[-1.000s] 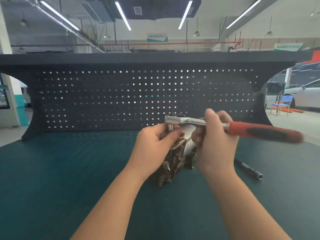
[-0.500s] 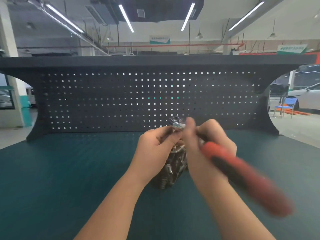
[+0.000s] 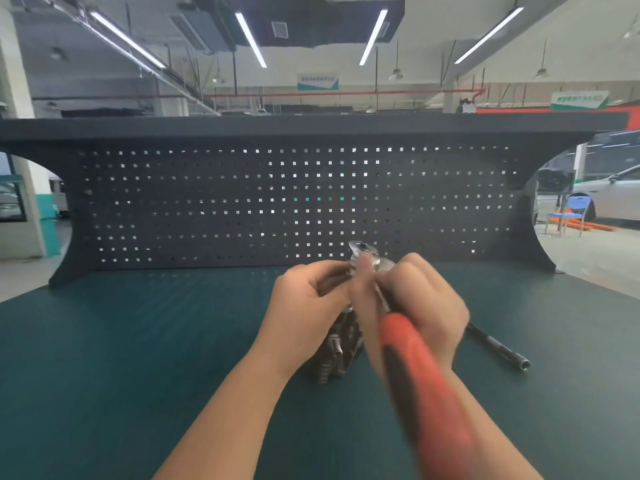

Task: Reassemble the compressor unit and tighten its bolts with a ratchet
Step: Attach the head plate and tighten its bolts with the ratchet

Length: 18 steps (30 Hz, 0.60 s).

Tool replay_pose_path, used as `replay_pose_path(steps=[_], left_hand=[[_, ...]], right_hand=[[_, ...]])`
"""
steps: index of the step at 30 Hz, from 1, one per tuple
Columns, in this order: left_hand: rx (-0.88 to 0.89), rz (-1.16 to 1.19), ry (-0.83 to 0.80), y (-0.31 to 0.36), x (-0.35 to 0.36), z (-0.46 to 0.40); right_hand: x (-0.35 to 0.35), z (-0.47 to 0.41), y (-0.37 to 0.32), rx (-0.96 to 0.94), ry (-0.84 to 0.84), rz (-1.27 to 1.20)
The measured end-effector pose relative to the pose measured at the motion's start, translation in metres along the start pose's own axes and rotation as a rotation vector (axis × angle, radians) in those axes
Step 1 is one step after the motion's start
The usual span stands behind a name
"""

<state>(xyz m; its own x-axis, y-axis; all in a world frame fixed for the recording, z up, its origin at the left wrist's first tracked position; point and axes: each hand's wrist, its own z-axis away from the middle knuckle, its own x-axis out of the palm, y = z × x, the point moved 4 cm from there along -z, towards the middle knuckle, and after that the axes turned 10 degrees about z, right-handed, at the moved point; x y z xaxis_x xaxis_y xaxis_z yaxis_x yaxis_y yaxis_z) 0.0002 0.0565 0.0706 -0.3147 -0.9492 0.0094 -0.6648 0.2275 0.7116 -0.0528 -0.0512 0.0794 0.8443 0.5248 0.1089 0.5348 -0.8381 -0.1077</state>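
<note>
Here two hands (image 3: 363,306) work one ratchet (image 3: 412,368) on one compressor (image 3: 337,351).

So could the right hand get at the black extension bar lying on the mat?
Probably yes: the extension bar lies bare just right of the right hand, but that hand grips the ratchet.
</note>
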Motion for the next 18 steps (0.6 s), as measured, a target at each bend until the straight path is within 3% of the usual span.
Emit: replay_pose_path(steps=[2, 5, 8, 10, 13, 16, 18], left_hand=[[0.009, -0.01, -0.005, -0.001, -0.002, 0.0], [-0.011, -0.053, 0.018, -0.007, -0.007, -0.003], [-0.011, -0.162, 0.022, -0.01, -0.008, -0.004], [-0.014, -0.173, 0.018, -0.01, -0.008, -0.004], [-0.031, -0.117, 0.02, -0.011, -0.009, -0.004], [-0.032, -0.038, -0.003, -0.007, -0.007, -0.002], [-0.004, -0.035, -0.03, -0.001, -0.002, -0.001]], right_hand=[[-0.001, 0.006, -0.005, 0.051, 0.083, -0.138], [0.008, 0.001, 0.028, 0.619, 0.041, -0.428], [0.033, 0.011, 0.064, 1.281, -0.09, -1.034], [0.04, 0.016, 0.066, 1.399, -0.109, -1.202], [0.025, 0.005, 0.058, 1.054, -0.085, -0.865], [0.002, -0.009, 0.023, 0.425, -0.06, -0.334], [-0.004, -0.007, -0.005, 0.061, -0.019, -0.173]])
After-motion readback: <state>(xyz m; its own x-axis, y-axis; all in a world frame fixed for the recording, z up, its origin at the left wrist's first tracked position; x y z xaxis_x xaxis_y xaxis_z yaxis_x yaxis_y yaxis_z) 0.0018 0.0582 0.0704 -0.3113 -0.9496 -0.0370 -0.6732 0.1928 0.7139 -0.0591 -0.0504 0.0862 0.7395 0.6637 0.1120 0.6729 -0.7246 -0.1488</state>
